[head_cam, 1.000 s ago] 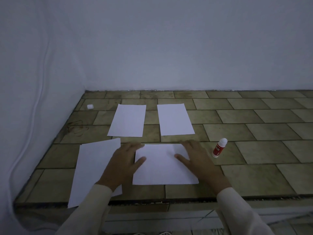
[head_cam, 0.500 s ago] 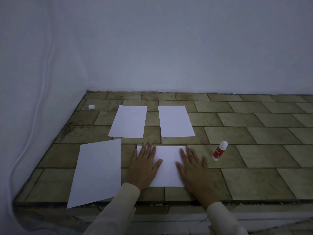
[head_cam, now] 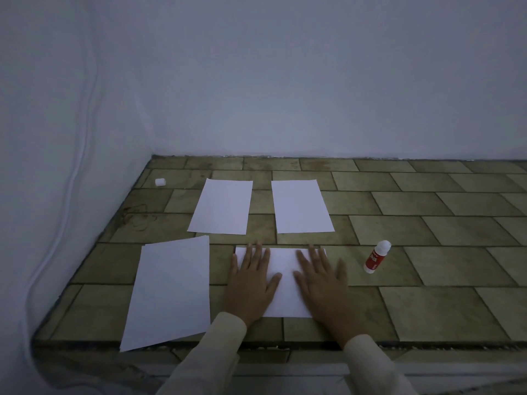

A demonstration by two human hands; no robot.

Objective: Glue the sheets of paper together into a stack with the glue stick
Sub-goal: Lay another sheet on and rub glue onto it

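A white sheet [head_cam: 285, 283] lies on the tiled surface in front of me. My left hand [head_cam: 251, 283] and my right hand [head_cam: 322, 280] both rest flat on it, fingers spread, holding nothing. A larger-looking sheet [head_cam: 171, 292] lies to the left, its near corner over the front edge. Two more sheets lie farther back, one [head_cam: 221, 206] on the left and one [head_cam: 301, 206] on the right. A red and white glue stick [head_cam: 376, 256] with its cap on lies to the right of my right hand, apart from it.
A small white cap-like object [head_cam: 160, 182] sits near the back left corner. White walls close the surface at the back and left. The tiled surface [head_cam: 442, 280] stretches to the right. Its front edge [head_cam: 427, 346] runs just below my wrists.
Both hands slid from the sheet's side edges onto its top and now lie flat and spread. The camera tilted slightly, so everything sits lower in view.
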